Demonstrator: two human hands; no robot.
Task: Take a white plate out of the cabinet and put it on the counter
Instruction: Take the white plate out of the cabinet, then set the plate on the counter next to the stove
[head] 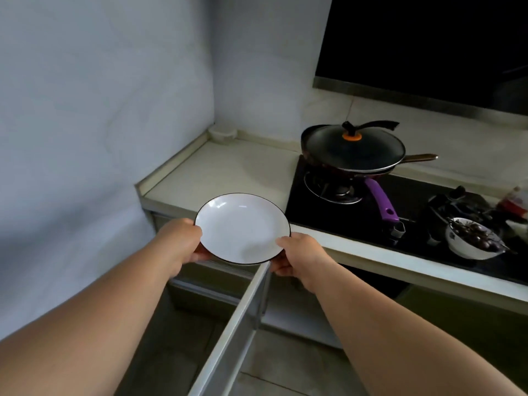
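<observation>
One plate (pixel 242 228), two pans (pixel 353 151), one bowl (pixel 468 247).

White plate (pixel 241 228), thin dark rim, held level in both hands over the counter's (pixel 223 170) front edge. Left hand (pixel 183 241) grips its left rim, right hand (pixel 297 255) its right rim, thumbs on top. Open cabinet door (pixel 237 327) edge-on below the plate. Lidded pan (pixel 354 150) with purple handle on the stove (pixel 414 195), right of the bare counter. Bowl of dark fruit (pixel 471 238) near the stove's front right edge.
</observation>
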